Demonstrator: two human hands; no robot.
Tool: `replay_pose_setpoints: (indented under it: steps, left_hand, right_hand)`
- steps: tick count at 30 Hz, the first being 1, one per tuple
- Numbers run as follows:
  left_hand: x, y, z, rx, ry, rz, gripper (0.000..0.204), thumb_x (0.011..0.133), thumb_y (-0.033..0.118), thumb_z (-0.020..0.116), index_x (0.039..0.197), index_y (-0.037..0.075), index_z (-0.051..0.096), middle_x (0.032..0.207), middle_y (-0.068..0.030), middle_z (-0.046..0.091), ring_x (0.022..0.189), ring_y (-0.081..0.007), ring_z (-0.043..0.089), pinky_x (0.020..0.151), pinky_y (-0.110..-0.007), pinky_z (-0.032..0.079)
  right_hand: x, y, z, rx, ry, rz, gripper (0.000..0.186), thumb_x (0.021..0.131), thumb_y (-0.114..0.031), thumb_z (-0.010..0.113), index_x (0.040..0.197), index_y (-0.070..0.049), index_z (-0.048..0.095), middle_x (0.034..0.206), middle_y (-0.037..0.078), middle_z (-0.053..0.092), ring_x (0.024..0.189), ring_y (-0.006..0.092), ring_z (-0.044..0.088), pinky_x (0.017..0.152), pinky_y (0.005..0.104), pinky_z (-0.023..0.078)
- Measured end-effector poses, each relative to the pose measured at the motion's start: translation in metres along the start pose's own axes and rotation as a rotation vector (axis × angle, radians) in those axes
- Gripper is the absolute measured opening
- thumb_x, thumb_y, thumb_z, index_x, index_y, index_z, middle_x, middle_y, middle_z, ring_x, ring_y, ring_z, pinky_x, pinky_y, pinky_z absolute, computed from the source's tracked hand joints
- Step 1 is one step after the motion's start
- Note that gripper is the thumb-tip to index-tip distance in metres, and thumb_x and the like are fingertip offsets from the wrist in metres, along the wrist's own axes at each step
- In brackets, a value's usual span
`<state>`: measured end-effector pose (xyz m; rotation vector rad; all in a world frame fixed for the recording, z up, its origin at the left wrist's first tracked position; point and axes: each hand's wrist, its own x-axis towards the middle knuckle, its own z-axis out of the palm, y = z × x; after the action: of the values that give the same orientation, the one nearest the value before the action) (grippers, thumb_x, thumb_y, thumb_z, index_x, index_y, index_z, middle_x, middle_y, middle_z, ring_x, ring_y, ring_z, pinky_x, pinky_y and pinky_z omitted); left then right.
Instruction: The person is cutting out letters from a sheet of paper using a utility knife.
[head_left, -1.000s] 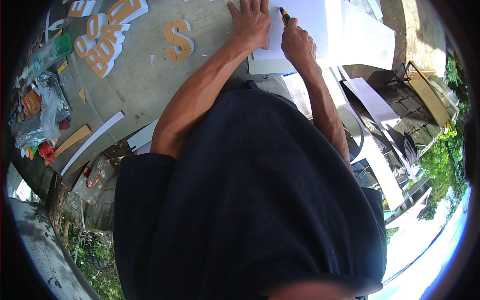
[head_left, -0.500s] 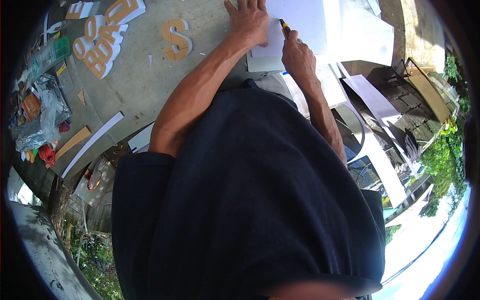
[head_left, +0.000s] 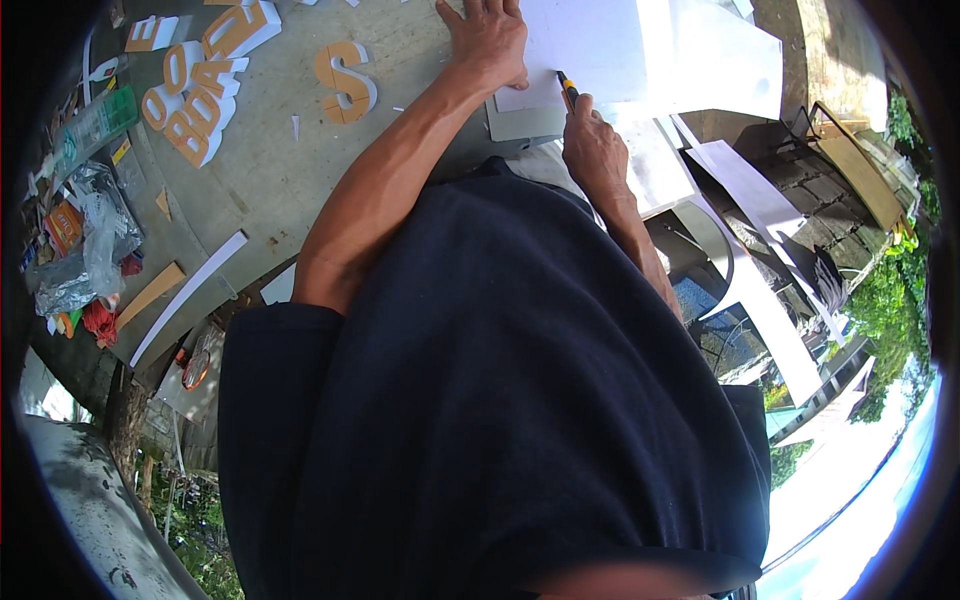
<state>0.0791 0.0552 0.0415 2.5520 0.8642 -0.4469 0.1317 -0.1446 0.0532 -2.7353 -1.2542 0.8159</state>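
Observation:
My left hand (head_left: pixel 485 45) lies open with fingers spread at the left edge of a white sheet (head_left: pixel 582 40), over a grey board. My right hand (head_left: pixel 596 150) is closed on a yellow and black utility knife (head_left: pixel 568 90), its tip on the sheet to the right of and below my left thumb. To the left, a curved cut-out letter (head_left: pixel 345 82) with a tan face and white sides lies flat on the grey table (head_left: pixel 260 200). A group of similar letters (head_left: pixel 205 90) lies farther left.
Crumpled plastic bags (head_left: pixel 90 250), a green clear container (head_left: pixel 100 125), red cord (head_left: pixel 100 320) and narrow strips (head_left: pixel 185 295) crowd the table's left end. Long white offcut panels (head_left: pixel 765 335) and a wooden board (head_left: pixel 860 170) stand beyond my right arm. A basketball hoop (head_left: pixel 195 365) shows below the left edge.
My right hand has drawn the knife down the sheet toward my body. My left hand stays spread on the sheet; it and the whole scene sit slightly farther left in view.

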Motion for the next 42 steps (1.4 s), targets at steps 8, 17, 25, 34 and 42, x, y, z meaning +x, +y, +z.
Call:
replay_pose_setpoints:
  steps: [8, 17, 25, 34, 42]
  left_hand:
    - [0.002, 0.001, -0.003, 0.012, -0.045, 0.0, 0.143, 0.051, 0.04, 0.1, 0.159, -0.007, 0.019, 0.168, -0.0308, 0.01, 0.155, -0.0512, 0.011, 0.115, -0.078, 0.024]
    - [-0.001, 0.0, 0.003, 0.015, 0.002, 0.02, 0.145, 0.051, 0.042, 0.101, 0.16, -0.006, 0.019, 0.168, -0.0297, 0.009, 0.155, -0.0511, 0.01, 0.115, -0.078, 0.023]
    - [0.0, -0.01, 0.005, 0.005, 0.011, 0.047, 0.146, 0.051, 0.043, 0.101, 0.162, -0.001, 0.016, 0.17, -0.0267, 0.006, 0.157, -0.0472, 0.009, 0.119, -0.072, 0.02]
    - [0.025, -0.022, 0.002, -0.123, 0.164, 0.034, 0.13, 0.061, 0.041, 0.097, 0.161, 0.0, 0.024, 0.168, -0.0253, 0.019, 0.154, -0.0437, 0.021, 0.122, -0.06, 0.026]
    - [0.061, -0.047, 0.011, -0.299, 0.314, -0.032, 0.065, 0.076, 0.032, 0.089, 0.131, 0.003, 0.069, 0.117, -0.0165, 0.073, 0.114, -0.0326, 0.066, 0.098, -0.041, 0.051]
  right_hand:
    - [-0.023, 0.008, 0.015, -0.029, -0.044, 0.051, 0.025, 0.1, -0.01, 0.049, 0.12, 0.005, 0.044, 0.096, 0.025, 0.068, 0.082, 0.0454, 0.072, 0.067, 0.0555, 0.057]
    - [-0.041, 0.011, 0.025, -0.031, -0.04, 0.104, 0.023, 0.102, -0.012, 0.046, 0.12, 0.003, 0.044, 0.097, 0.026, 0.07, 0.081, 0.0456, 0.072, 0.067, 0.0561, 0.057]
    - [-0.042, 0.021, 0.026, 0.122, -0.003, 0.124, 0.02, 0.104, -0.021, 0.048, 0.11, -0.002, 0.045, 0.094, 0.027, 0.07, 0.081, 0.0489, 0.07, 0.07, 0.0597, 0.054]
    - [-0.047, 0.055, -0.006, 0.923, -0.067, 0.188, 0.038, 0.102, -0.032, 0.058, 0.121, 0.0, 0.058, 0.082, 0.015, 0.07, 0.071, 0.0215, 0.07, 0.064, 0.0393, 0.054]
    - [0.008, 0.063, 0.005, 1.048, 0.137, 0.201, 0.053, 0.104, -0.039, 0.056, 0.137, 0.003, 0.055, 0.093, 0.012, 0.068, 0.073, 0.0185, 0.066, 0.065, 0.0326, 0.055]
